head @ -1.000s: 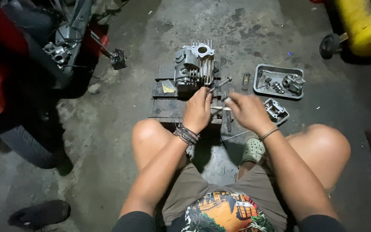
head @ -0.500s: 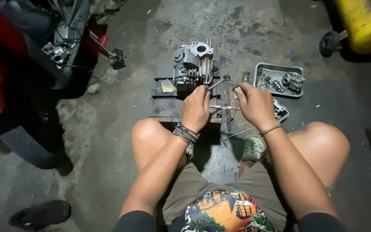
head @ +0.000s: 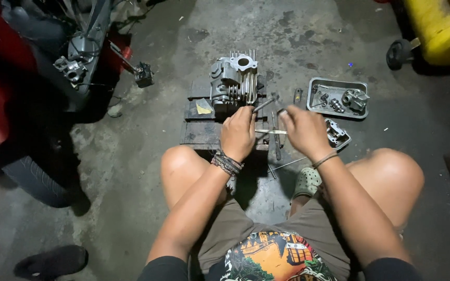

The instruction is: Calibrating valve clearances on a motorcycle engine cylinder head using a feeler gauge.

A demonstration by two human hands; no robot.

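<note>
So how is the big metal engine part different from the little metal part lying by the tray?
The finned engine part is much bigger and stands upright on the dark block; the small part lies flat on the floor beside the grey tray. The left hand is close in front of the engine part; the right hand is nearer the small part. Both are grey metal.

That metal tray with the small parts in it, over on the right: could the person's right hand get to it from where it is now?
Probably yes. The right hand sits just below and left of the metal tray, with only a few loose tools and bare concrete floor between them; nothing covers the tray.
</note>
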